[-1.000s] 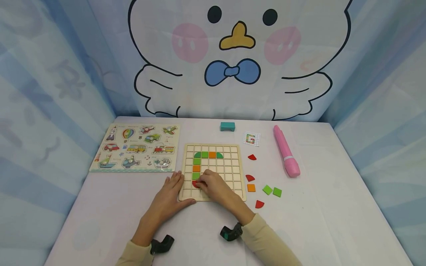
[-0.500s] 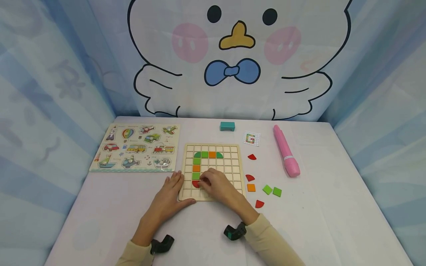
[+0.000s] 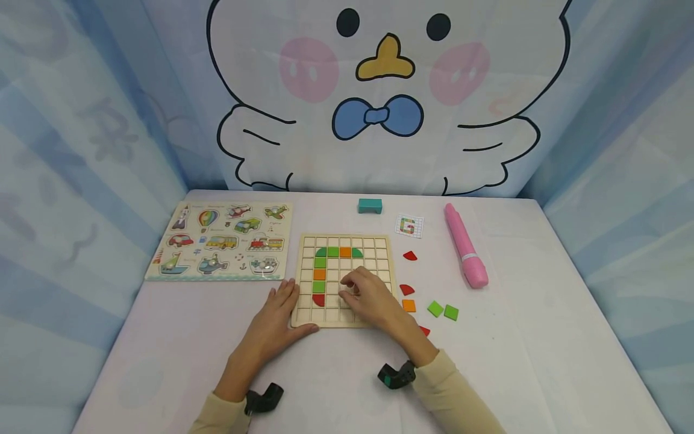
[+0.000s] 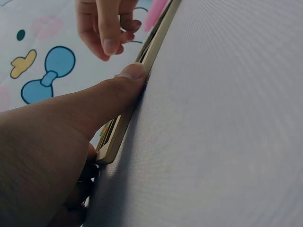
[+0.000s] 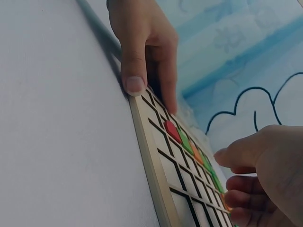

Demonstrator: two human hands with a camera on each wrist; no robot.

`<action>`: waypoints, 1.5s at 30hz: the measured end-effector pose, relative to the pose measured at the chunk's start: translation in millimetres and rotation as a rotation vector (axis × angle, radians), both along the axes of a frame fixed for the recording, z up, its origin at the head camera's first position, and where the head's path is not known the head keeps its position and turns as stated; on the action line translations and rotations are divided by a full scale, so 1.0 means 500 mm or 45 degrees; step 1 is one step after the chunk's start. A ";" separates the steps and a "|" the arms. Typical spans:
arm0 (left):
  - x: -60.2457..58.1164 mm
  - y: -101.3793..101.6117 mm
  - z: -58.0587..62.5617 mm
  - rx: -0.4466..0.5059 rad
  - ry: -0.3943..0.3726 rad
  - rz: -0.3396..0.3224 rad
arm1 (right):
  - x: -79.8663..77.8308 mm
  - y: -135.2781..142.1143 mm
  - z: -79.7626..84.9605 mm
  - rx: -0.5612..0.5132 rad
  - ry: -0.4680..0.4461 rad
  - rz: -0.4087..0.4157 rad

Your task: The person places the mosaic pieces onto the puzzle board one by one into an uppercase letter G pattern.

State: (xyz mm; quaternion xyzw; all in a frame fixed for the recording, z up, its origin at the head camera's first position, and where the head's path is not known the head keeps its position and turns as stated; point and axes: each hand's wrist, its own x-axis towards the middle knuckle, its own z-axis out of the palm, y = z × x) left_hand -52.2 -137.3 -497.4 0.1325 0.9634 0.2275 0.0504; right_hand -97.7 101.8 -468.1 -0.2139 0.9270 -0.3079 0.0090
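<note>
In the head view a wooden grid board (image 3: pixel 374 244) lies on the table, holding green, orange and red tiles in its slots. My left hand (image 3: pixel 275 318) steadies the board's near left corner, fingers straight along the left side and thumb on the front edge. Over the board's middle hovers my right hand (image 3: pixel 370 296), fingers loosely bent and nothing seen between them. A red quarter-round tile (image 3: pixel 318 300) sits in the grid below a green square tile (image 3: pixel 319 287). The right wrist view shows the right fingers (image 5: pixel 244 156) apart from the tiles.
Right of the board lie red quarter-round tiles (image 3: pixel 407 290), an orange square (image 3: pixel 409 305) and two green squares (image 3: pixel 451 312). A pattern card (image 3: pixel 409 226), teal block (image 3: pixel 370 206) and pink pen-shaped object (image 3: pixel 466 247) are farther back. A vehicle puzzle (image 3: pixel 219 241) lies left.
My right hand has let go of the red quarter-round tile, which stays in the grid, and has moved right. It now partly covers a loose red tile. The left hand has stayed put.
</note>
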 end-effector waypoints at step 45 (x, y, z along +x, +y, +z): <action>0.002 0.004 0.005 0.003 -0.022 0.002 | 0.029 0.231 0.003 0.093 -0.087 -0.295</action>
